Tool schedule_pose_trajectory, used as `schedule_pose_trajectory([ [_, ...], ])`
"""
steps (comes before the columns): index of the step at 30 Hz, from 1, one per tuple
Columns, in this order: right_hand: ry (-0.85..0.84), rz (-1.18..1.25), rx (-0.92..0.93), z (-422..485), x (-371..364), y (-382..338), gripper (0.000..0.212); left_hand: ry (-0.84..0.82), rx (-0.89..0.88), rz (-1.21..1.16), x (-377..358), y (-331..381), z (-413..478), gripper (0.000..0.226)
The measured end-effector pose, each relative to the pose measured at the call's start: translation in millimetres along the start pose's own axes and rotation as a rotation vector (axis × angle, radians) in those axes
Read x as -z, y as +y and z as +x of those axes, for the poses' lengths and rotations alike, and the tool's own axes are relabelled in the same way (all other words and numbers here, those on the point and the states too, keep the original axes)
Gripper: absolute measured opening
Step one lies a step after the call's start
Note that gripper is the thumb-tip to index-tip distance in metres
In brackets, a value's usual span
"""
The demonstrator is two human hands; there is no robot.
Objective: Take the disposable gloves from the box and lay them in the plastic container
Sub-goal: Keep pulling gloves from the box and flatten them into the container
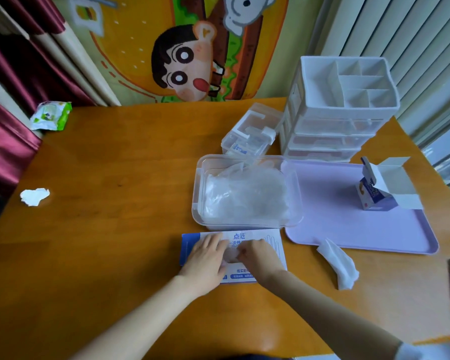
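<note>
Pinching glove (230,255) at box (255,237) slot: right hand (260,255); left hand (205,258) flat on box. Film likely light, slippery; plastic container (200,178) at 12 o'clock.

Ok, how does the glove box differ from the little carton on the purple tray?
The glove box lies flat on the table, the left hand on it, the right hand pinching a glove from it; the little carton stands upright on the purple tray, untouched. The glove box is white with a blue end; the carton is purplish, its flaps open. Both are printed cardboard.
</note>
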State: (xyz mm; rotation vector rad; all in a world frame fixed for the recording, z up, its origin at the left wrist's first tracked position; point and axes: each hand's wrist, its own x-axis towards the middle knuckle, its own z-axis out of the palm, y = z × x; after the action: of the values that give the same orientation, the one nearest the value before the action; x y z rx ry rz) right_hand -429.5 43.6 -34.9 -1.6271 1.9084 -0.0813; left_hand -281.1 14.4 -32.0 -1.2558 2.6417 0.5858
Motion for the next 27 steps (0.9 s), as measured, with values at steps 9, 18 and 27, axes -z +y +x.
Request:
schedule_pose_trajectory([
  [9,0.146,0.37,-0.003,-11.9,16.8,20.9,0.027,-0.054,0.047,-0.017,0.0,0.1,1.1,0.064],
  [18,0.621,0.471,0.058,-27.9,87.2,15.8,0.023,-0.13,0.02,-0.016,9.4,-0.4,4.5,0.06],
  [27,0.647,0.436,0.13,-26.4,119.7,4.4,0.016,0.169,0.021,-0.534,82.5,26.0,9.7,0.044],
])
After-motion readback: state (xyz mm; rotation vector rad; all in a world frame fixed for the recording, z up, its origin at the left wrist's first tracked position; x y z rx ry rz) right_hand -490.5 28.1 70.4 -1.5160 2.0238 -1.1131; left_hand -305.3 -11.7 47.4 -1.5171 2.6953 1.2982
